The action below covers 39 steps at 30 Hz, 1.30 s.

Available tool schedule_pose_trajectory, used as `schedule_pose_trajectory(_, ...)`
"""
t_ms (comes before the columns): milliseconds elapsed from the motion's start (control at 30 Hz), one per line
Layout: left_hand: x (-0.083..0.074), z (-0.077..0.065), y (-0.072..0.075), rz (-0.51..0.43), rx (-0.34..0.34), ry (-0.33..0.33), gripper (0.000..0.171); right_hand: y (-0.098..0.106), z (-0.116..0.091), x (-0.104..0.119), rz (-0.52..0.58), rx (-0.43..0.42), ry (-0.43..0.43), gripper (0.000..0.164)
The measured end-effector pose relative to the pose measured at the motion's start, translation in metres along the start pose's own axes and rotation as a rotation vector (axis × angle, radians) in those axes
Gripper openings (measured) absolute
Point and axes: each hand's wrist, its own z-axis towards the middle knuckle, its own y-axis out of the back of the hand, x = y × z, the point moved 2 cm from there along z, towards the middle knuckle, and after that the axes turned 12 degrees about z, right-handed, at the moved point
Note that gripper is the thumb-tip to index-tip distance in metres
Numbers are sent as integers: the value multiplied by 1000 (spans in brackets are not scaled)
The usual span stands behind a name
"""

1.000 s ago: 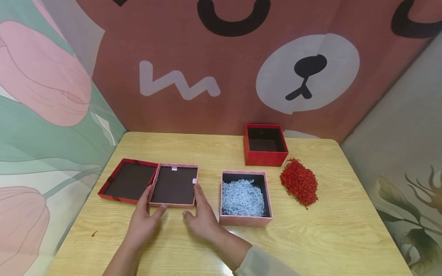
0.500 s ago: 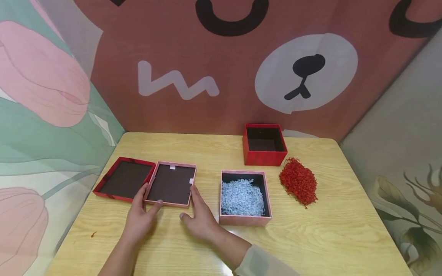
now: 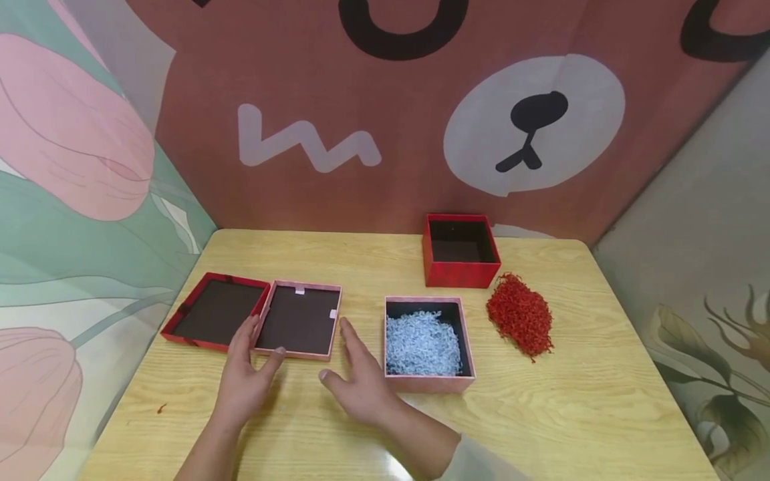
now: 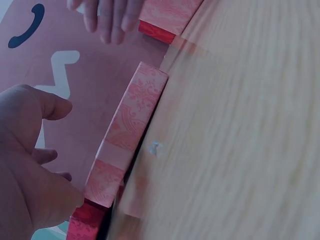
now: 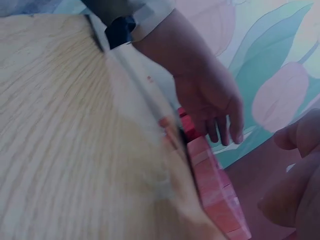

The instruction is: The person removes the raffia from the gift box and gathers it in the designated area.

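Observation:
A pink box lid [image 3: 297, 321] lies with its dark inside up, beside a red box lid [image 3: 216, 310] on its left. My left hand [image 3: 243, 381] is at the pink lid's left front corner, thumb apart from the fingers; whether it touches the lid I cannot tell. To the right of the same lid hovers my right hand [image 3: 363, 384], fingers extended and holding nothing. It sits between the lid and a pink box [image 3: 428, 384] filled with pale blue shredded paper [image 3: 421, 344]. The left wrist view shows the pink lid's patterned side [image 4: 125, 130].
At the back of the table [image 3: 541, 427] stands a red box [image 3: 460, 275] with a dark interior. A heap of red shredded paper [image 3: 520, 314] lies in front of it to the right. One small red scrap [image 3: 161, 409] is near the left edge.
Both lids have shifted slightly to the left. My right hand has come away from the pink lid's right edge and moved a little to the right; my left hand has stayed near the lid.

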Motion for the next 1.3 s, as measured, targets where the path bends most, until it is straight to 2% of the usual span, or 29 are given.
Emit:
schedule_pose_trajectory(233, -11, -1, -1, 38, -56, -28, 78, 11, -6, 21, 129, 40, 81, 88)
schedule_pose_trajectory(333, -16, -2, -4, 34, -72, -58, 77, 17, -8, 27, 158, 42, 89, 87)
schedule_pose_trajectory(533, -27, -1, -17, 22, -61, -128, 75, 34, -14, 37, 155, 43, 95, 84)
schedule_pose_trajectory(700, -36, -1, -31, -10, -35, -214, 76, 48, -17, 43, 149, 65, 191, 81)
schedule_pose_trajectory(767, -39, -2, -36, -16, -15, -237, 76, 53, -19, 43, 128, 72, 208, 80)
schedule_pose_trajectory(967, -49, -7, -53, -50, 59, -313, 77, 69, -22, 46, 20, 64, 184, 78)
schedule_pose_trajectory(1300, -69, -16, -80, -127, 193, -405, 76, 98, -28, 43, -279, -30, 138, 76)
